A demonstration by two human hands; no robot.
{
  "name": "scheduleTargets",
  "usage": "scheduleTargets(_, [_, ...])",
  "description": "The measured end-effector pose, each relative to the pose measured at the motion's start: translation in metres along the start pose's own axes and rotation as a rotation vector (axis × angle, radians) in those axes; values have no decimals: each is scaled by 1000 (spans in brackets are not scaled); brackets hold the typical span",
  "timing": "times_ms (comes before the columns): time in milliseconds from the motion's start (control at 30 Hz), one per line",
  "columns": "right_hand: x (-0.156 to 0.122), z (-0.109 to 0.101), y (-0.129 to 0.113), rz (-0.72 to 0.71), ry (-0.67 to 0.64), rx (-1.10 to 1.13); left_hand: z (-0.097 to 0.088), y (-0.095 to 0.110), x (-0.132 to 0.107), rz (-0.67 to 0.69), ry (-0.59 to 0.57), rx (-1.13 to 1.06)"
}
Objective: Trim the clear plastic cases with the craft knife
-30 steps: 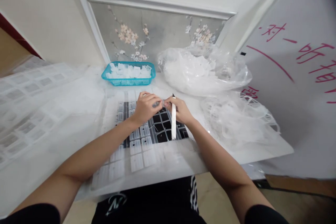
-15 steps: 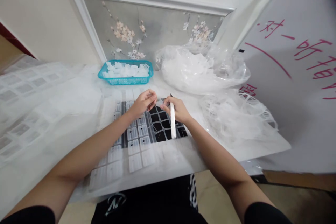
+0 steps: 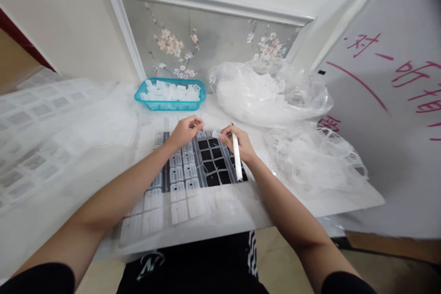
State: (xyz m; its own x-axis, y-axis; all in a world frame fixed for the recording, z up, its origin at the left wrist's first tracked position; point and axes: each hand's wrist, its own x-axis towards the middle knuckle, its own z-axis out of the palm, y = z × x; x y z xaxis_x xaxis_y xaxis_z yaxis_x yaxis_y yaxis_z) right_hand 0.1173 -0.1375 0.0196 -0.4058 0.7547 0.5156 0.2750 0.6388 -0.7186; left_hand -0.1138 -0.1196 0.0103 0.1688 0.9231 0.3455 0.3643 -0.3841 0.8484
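Observation:
My right hand point(image 3: 240, 143) is closed around a slim white-handled tool with a dark narrow tip, which looks like a craft knife point(image 3: 237, 160). Between the same hand's thumb and finger is a small clear plastic piece point(image 3: 216, 133). My left hand point(image 3: 187, 131) is a short way to the left, its thumb and fingers pinched together; whether anything tiny is in them I cannot make out. Below both hands lies a clear plastic sheet of moulded pieces point(image 3: 177, 174). Right of its middle, several openings point(image 3: 212, 178) show black.
A blue basket point(image 3: 172, 106) of small clear pieces stands at the back. Beside it is a bulging clear bag point(image 3: 255, 103). Plastic offcuts point(image 3: 310, 156) lie heaped on the right, and more moulded sheets point(image 3: 41, 110) cover the left. A whiteboard point(image 3: 389, 156) leans at right.
My hands have moved apart. The small clear piece now shows in my right hand alone, and that hand has shifted slightly right with the knife. The whole view has shifted a little.

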Motion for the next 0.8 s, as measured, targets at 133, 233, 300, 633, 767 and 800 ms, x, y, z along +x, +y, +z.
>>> scheduleTargets(133, [0, 1, -2, -79, 12, -46, 11, 17, -13, 303, 16, 212])
scheduleTargets(233, [0, 0, -3, -143, 24, -64, 14, 26, -20, 501, 93, 337])
scheduleTargets(300, [0, 0, -3, -170, 22, -68, 13, 28, -23, 580, 131, 397])
scheduleTargets(633, [-1, 1, -4, -164, 15, -101, 5, 22, -25, 764, 40, 747])
scheduleTargets(767, [-1, 2, -4, -150, 4, -97, 5, 22, -25, 737, 10, 724])
scheduleTargets(800, [-1, 3, -4, -142, -3, -97, 5, 22, -25, 716, -3, 706])
